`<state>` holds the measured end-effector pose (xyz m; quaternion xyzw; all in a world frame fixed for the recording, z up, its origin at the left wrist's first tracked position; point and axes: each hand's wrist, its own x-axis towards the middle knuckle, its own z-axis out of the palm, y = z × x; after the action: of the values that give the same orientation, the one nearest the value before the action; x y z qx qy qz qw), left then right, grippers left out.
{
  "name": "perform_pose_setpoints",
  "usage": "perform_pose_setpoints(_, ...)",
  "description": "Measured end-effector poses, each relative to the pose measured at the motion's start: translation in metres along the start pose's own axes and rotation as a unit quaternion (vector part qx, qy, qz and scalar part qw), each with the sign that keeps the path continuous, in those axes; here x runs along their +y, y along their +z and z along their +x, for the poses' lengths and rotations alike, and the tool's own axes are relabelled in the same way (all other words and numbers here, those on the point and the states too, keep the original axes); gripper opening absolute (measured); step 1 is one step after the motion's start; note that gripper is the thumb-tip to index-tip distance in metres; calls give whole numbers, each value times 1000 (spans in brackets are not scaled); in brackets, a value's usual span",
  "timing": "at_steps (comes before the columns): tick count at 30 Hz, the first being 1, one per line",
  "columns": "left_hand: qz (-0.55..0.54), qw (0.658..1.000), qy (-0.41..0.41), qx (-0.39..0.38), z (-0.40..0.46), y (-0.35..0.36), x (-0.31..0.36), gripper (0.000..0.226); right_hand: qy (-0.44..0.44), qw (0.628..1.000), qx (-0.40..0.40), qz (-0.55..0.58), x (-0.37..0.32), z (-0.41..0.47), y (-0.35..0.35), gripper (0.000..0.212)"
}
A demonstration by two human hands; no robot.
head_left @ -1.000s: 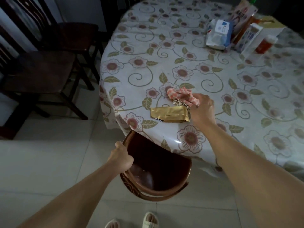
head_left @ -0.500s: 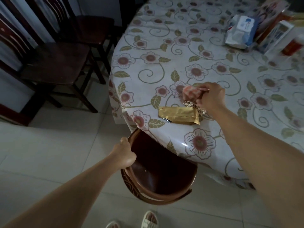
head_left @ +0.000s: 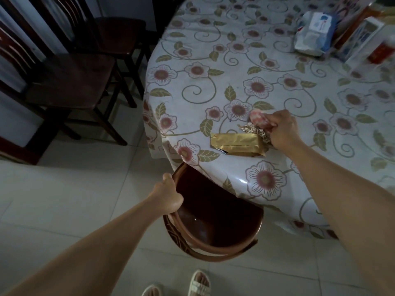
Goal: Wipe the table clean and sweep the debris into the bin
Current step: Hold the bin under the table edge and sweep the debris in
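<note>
My left hand (head_left: 168, 195) grips the rim of a round brown bin (head_left: 213, 246) held just under the table's near edge. My right hand (head_left: 282, 130) holds a bunched pink checked cloth (head_left: 259, 119) on the table (head_left: 213, 67), which wears a floral cover. A small heap of pale shell-like debris (head_left: 254, 130) lies against the cloth and my fingers. A flat gold wrapper (head_left: 236, 144) lies just in front of the debris, close to the table edge above the bin.
Two dark wooden chairs (head_left: 70, 75) stand to the left on the tiled floor. At the table's far right sit a tissue pack (head_left: 316, 33) and boxes (head_left: 363, 37). My slippered feet (head_left: 198, 283) show at the bottom.
My view has shifted closer and to the left. My right hand with the cloth stays by the debris and wrapper; my left hand keeps holding the bin under the edge.
</note>
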<state>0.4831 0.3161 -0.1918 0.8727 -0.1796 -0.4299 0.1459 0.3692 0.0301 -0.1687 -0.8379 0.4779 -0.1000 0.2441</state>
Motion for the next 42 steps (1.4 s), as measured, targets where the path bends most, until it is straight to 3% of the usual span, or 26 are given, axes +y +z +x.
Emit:
perform_pose_setpoints(10,-27,999,21,-12,2,3,-4,30,-86,995,-26,-45,-10,-57,16,58)
perform_pose_setpoints(15,-24,999,22,-10,0,3,-3,38,-98,995,-33,-10,-16,-93,27,62)
perform_pose_setpoints(22,-33,999,28,0,-6,2,-2,52,-128,992,-9,-17,-31,-151,37,57)
perform_pose_setpoints(27,-30,999,31,-3,-7,4,-3,56,-210,976,42,-39,-37,-176,40,43)
perform_pose_setpoints(30,-21,999,33,0,-8,4,-3,62,-145,988,-54,21,-34,-193,60,13)
perform_pose_setpoints(33,-14,999,38,-9,-11,4,-3,66,-90,975,-185,-86,-34,-212,86,18)
perform_pose_setpoints(37,-6,999,48,4,-13,1,-8,66,-119,957,-166,-208,-55,-209,82,26)
perform_pose_setpoints(42,-27,998,51,-2,-7,2,-12,67,-81,975,-135,-155,-68,-197,76,25)
